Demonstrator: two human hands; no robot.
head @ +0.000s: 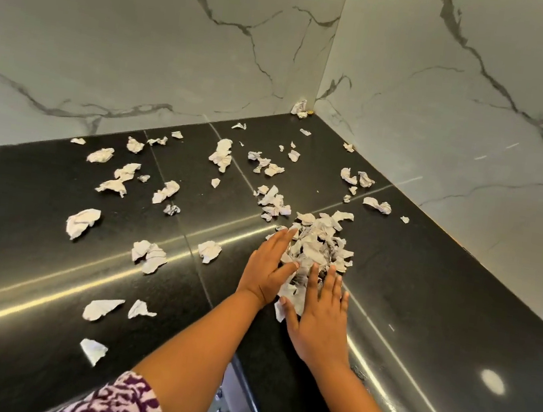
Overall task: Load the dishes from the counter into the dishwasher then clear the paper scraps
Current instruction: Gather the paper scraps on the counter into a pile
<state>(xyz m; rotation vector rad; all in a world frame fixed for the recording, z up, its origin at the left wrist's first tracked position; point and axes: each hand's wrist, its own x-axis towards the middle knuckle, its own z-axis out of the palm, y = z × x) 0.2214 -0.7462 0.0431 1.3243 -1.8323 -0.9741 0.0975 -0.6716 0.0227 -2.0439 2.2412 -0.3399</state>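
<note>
Flat-fingered left hand (267, 267), right hand (319, 319) flank scrap pile (318, 243), touching

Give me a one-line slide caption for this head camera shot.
Left hand and right hand press against a pile of paper scraps on the black counter; more scraps lie scattered.
</note>
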